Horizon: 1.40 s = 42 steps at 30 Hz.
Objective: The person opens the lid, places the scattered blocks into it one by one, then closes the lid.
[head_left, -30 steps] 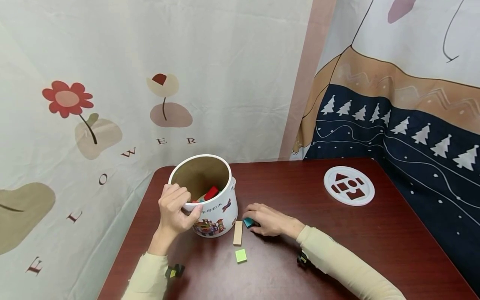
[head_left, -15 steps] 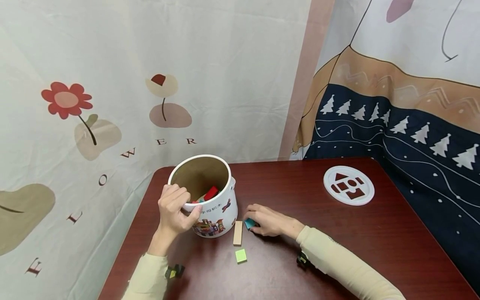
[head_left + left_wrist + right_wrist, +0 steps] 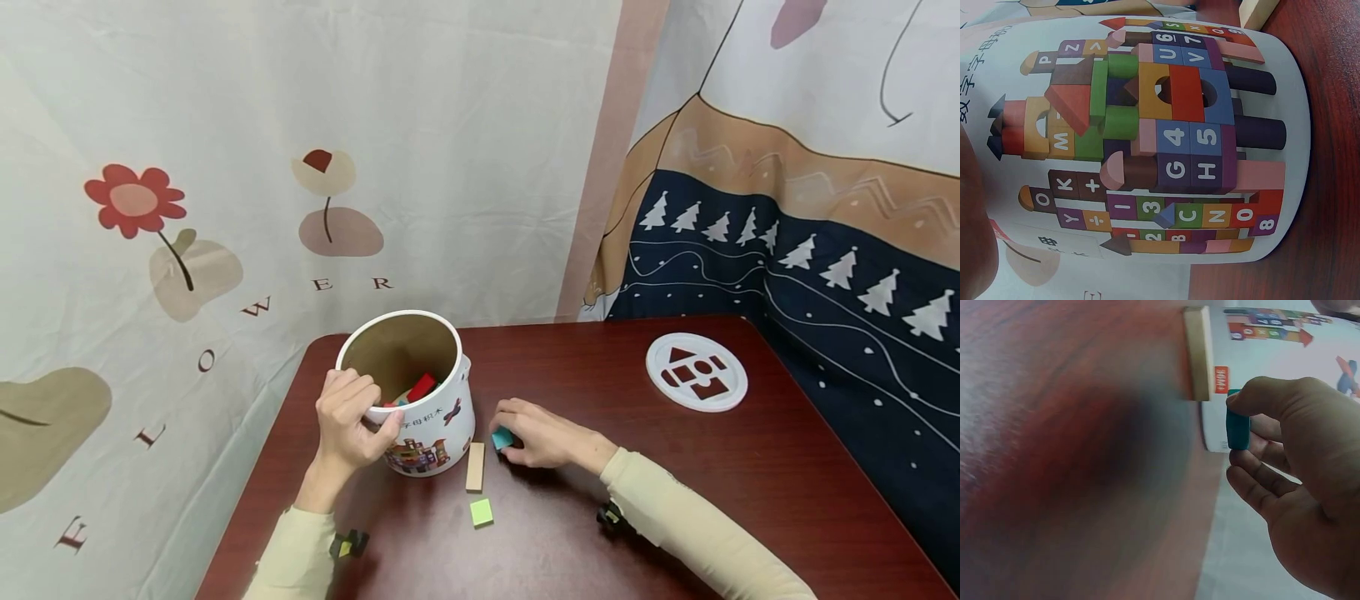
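My left hand (image 3: pixel 348 417) grips the near rim of a white bucket (image 3: pixel 442 429) printed with toy-block pictures, its thumb outside. Red and other coloured blocks (image 3: pixel 422 387) lie inside; the bucket wall hides part of them. To the right of the bucket, my right hand (image 3: pixel 543 435) pinches a small teal block (image 3: pixel 1239 428) between thumb and fingers. A plain wooden plank-shaped block (image 3: pixel 476 467) lies beside the bucket's base, just left of that hand. Nearer to me is a light green square block (image 3: pixel 482 512). The left wrist view shows mostly the bucket's printed side (image 3: pixel 1297 156).
A white round lid (image 3: pixel 697 402) with shaped cut-outs lies at the back right of the dark red wooden table (image 3: pixel 675 500). Printed cloth curtains (image 3: pixel 480 167) hang behind the table and along its right side.
My right hand has shifted slightly right and away from me, carrying the teal block, which shows more clearly. My left hand and the bucket have stayed put.
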Tool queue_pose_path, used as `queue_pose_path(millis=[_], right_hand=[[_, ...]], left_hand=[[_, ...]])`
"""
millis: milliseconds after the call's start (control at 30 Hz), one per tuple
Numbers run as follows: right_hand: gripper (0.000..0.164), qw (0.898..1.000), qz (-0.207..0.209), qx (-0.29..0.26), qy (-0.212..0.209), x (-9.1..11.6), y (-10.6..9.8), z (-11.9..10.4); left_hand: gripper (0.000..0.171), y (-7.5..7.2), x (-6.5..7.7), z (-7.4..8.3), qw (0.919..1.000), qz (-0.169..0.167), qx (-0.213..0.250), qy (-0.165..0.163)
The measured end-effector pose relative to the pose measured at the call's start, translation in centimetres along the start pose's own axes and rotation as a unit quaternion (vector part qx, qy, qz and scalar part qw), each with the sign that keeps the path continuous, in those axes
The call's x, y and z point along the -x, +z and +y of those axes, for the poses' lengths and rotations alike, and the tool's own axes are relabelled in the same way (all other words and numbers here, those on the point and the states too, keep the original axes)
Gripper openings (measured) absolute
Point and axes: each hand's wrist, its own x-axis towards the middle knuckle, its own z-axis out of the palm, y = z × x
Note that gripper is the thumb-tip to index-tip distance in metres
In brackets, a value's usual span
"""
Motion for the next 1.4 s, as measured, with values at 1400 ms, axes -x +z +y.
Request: queue_pose_path(millis=[1400], right_hand=[[0.024, 0.980, 0.184, -0.032, -0.076, -8.0, -13.8, -2.6]], left_hand=[[0.038, 0.0, 0.1, -0.1, 1.0000, -0.004, -0.004, -0.003]])
